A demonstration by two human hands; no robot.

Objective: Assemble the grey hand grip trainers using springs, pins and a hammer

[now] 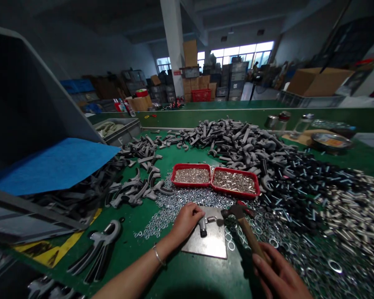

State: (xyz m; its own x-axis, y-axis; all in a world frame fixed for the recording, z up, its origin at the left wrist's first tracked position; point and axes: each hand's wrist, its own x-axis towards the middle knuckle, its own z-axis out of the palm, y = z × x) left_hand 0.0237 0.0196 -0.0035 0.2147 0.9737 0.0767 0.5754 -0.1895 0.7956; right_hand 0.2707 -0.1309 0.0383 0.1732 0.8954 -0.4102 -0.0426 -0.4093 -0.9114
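Observation:
A square metal plate lies on the green table. My left hand pinches a small grey part with a black end on the plate. Beside that part is a coiled spring. My right hand is wrapped round the wooden handle of a hammer. The hammer's head is over the plate's upper right corner, to the right of the spring.
Behind the plate are two red trays of small metal pieces. Washers, grey handles, black parts and metal sleeves are heaped around. A grey bin stands left.

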